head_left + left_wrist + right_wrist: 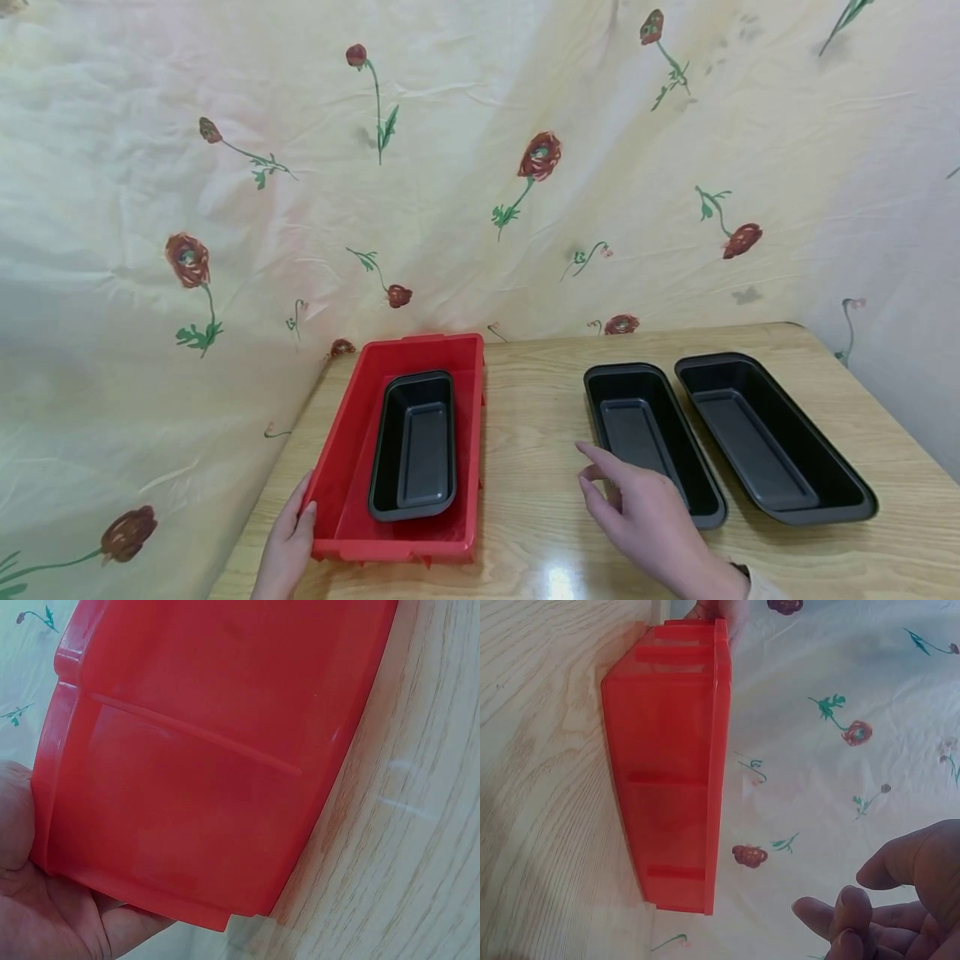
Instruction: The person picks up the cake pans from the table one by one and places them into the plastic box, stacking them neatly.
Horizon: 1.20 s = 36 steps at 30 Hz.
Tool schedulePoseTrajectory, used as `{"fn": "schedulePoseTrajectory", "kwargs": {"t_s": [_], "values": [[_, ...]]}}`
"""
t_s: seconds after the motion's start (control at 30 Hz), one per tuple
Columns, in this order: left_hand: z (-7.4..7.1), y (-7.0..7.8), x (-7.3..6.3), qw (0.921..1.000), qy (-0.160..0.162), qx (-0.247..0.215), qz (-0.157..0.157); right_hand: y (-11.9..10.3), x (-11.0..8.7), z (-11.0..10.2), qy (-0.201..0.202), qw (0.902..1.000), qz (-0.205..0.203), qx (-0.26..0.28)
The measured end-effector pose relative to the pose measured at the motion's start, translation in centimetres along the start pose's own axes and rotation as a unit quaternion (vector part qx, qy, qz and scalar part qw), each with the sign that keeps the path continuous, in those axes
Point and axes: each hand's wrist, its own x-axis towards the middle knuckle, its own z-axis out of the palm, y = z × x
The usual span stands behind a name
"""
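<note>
A red plastic tray [345, 467] stands at the left of the table, with a black loaf pan [427, 454] inside it. My left hand [288, 537] grips the tray's near left corner, thumb against the rim; in the left wrist view the same hand [56, 907] shows beside the red wall. My right hand [652, 517] hovers with loosely bent fingers and nothing in them. It covers part of a second loaf pan [637, 417]. In the right wrist view, the right hand [900, 900] is apart from the tray's side [671, 765].
A third black loaf pan [772, 450] lies at the right, close beside the second. All stand on a light wooden table [532, 417]. Behind and to the left hangs a cream cloth [450, 200] printed with red flowers.
</note>
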Motion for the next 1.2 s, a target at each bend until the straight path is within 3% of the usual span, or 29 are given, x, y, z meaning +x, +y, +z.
{"fn": "schedulePoseTrajectory", "kwargs": {"t_s": [0.87,1.2], "values": [[0.0,0.0,0.0,0.9998,0.002,-0.007,-0.019,3.3,-1.5,-1.8,0.041,0.9976,-0.004,-0.055],[0.0,0.2,-0.1,0.9998,0.006,-0.001,-0.016,4.2,-2.3,-2.7,0.014,0.9955,0.058,-0.073]]}}
